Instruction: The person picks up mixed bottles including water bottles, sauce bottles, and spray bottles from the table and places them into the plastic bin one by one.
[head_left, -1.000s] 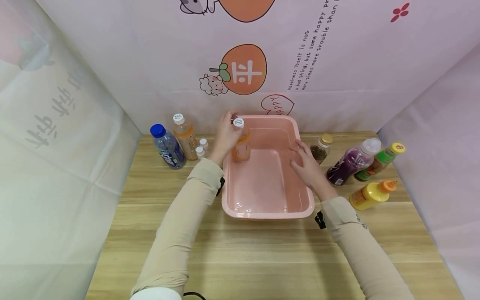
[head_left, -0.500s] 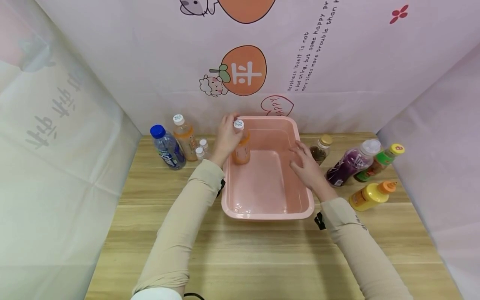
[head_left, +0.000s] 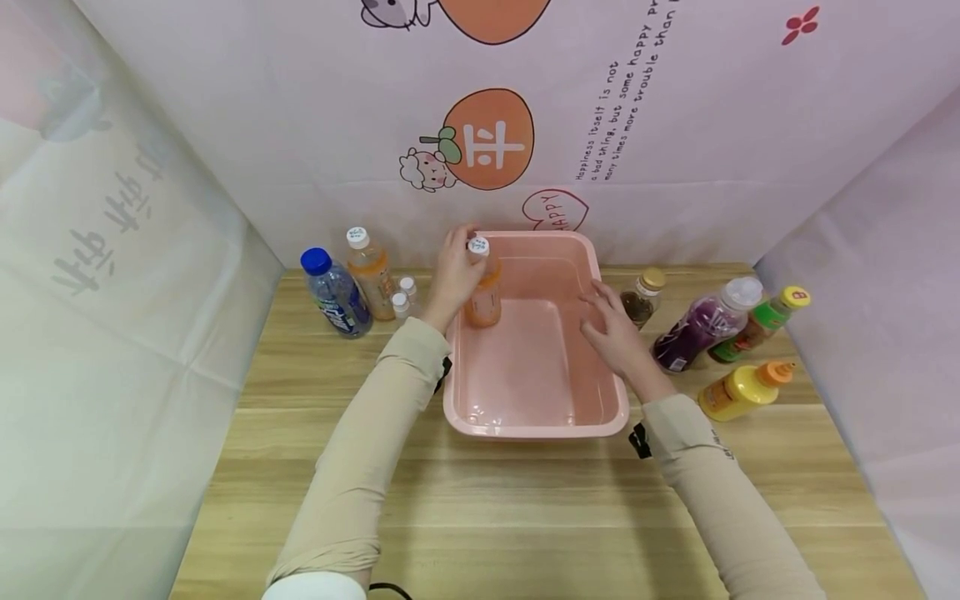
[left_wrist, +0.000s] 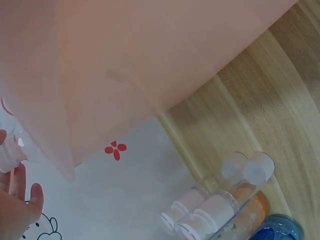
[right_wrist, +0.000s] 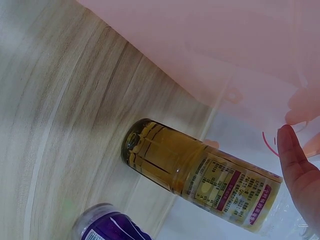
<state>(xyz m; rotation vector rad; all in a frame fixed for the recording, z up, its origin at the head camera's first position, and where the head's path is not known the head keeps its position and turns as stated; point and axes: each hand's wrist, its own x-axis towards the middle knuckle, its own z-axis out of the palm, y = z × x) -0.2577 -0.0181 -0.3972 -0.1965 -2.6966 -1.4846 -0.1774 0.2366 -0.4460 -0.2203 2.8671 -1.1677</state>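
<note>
In the head view, my left hand (head_left: 454, 273) reaches over the left rim of a pink plastic basin (head_left: 536, 432). It holds an orange-labelled bottle (head_left: 485, 304) by the neck, just under the white cap. This bottle stands nearly upright inside the basin's back left corner. The left wrist view shows my fingers (left_wrist: 19, 182) at its clear neck. My right hand (head_left: 613, 333) is at the basin's right rim, fingers loosely spread and the thumb on the inner side, with nothing gripped. Just outside that rim is a gold-capped bottle (head_left: 640, 302), whose amber body (right_wrist: 200, 175) shows in the right wrist view.
Left of the basin stand a blue-capped bottle (head_left: 336, 296), a second orange-labelled bottle (head_left: 372, 279) and two small white-capped bottles (head_left: 401, 303). At the right are a purple drink bottle (head_left: 697, 327), a green-labelled bottle (head_left: 757, 327) and a yellow squeeze bottle (head_left: 738, 392). A printed cloth (head_left: 337, 125) hangs behind.
Inside the basin, the orange-labelled bottle in my left hand has shifted very slightly toward the front. My right hand and the other bottles have stayed in place.
</note>
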